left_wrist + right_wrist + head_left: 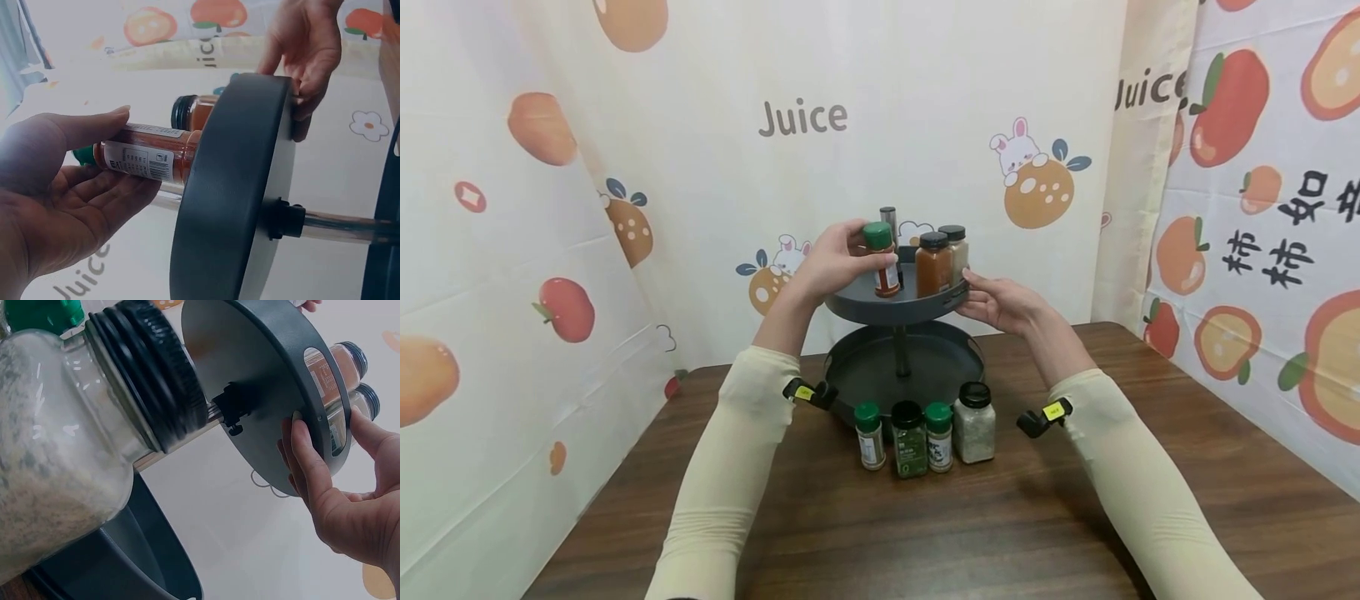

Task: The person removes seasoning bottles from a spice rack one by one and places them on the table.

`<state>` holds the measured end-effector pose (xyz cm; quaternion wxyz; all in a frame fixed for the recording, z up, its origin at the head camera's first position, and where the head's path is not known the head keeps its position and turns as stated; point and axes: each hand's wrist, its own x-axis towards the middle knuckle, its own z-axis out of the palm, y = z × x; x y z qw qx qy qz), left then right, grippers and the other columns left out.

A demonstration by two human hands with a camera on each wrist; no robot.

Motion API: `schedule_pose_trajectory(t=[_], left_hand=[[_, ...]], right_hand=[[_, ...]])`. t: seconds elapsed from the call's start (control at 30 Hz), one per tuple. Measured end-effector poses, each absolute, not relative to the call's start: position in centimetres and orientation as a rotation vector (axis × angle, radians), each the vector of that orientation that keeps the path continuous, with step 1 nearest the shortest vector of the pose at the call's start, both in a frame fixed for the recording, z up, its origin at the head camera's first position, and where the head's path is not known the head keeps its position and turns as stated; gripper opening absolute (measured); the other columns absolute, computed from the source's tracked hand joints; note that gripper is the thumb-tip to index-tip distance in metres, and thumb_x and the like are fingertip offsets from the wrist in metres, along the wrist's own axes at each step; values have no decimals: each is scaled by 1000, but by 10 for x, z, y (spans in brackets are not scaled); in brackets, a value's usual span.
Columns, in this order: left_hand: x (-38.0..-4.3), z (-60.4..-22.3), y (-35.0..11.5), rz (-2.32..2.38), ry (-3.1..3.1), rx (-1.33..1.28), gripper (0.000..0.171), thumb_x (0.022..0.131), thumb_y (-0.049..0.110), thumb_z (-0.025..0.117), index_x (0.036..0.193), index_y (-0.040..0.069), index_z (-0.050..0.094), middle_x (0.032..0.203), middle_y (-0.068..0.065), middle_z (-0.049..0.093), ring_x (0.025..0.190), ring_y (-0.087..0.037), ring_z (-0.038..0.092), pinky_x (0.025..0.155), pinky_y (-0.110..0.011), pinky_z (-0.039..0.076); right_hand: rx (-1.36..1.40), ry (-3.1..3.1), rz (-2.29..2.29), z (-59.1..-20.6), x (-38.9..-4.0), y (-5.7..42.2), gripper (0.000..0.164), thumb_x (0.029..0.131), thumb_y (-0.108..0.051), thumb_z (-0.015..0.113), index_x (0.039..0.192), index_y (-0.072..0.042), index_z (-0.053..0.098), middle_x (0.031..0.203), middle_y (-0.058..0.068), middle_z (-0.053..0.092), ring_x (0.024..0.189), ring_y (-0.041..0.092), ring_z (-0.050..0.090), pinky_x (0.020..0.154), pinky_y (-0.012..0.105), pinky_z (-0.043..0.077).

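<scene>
My left hand (838, 260) holds a green-capped spice bottle (882, 265) with red-brown contents between thumb and fingers. In the left wrist view that spice bottle (147, 153) has its base right at the upper tray's rim. With thumb and fingers my right hand (1000, 302) grips the rim of the dark two-tier rack's upper tray (872, 312), at a slot in its side. On this tray stand a black-capped jar of orange-brown powder (933, 268), a black-capped jar of pale powder (958, 248) and, behind the held bottle, a tall slim grinder (888, 218).
Below is the rack's lower tray (940, 350). In front of it on the wooden table (820, 533) stand two green-capped bottles (870, 442), a black-capped jar of green flakes (910, 446) and a large clear jar (974, 429). Printed curtains (925, 83) hang behind and at both sides.
</scene>
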<state>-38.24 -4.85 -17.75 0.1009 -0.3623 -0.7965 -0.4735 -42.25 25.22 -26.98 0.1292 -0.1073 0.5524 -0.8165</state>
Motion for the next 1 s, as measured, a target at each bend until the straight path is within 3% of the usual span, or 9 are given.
schedule_pose_trajectory(t=[0.27,0.47,0.77,1.0], left_hand=[[-355,-172,-49,-1466,-2320,-1072,48,90,15,73,130,-1,55,121,-18,67,108,-19,65,101,-48,48],[-357,-186,-53,-1507,-2271,-1148,48,88,20,75,129,2,57,119,-16,69,105,-14,66,100,-47,49],[-335,-203,-60,-1528,-2265,-1188,46,89,19,74,127,1,57,119,-12,70,107,-13,66,99,-46,50],[-306,-203,-62,-1516,-2281,-1200,38,90,6,71,123,-5,57,117,-22,69,106,-19,66,96,-48,51]], right_hand=[[-310,1604,-2368,-269,-422,252,67,93,-27,67,145,0,35,106,15,72,104,27,67,84,32,58],[-315,1621,-2364,-267,-421,251,70,92,-29,68,146,0,34,105,14,72,103,27,68,83,31,58],[-305,1614,-2368,-269,-421,251,65,91,-28,70,141,-1,40,105,14,73,103,27,68,84,32,58],[-296,1612,-2380,-269,-421,252,65,89,-29,71,140,-2,42,104,14,73,103,27,68,82,32,59]])
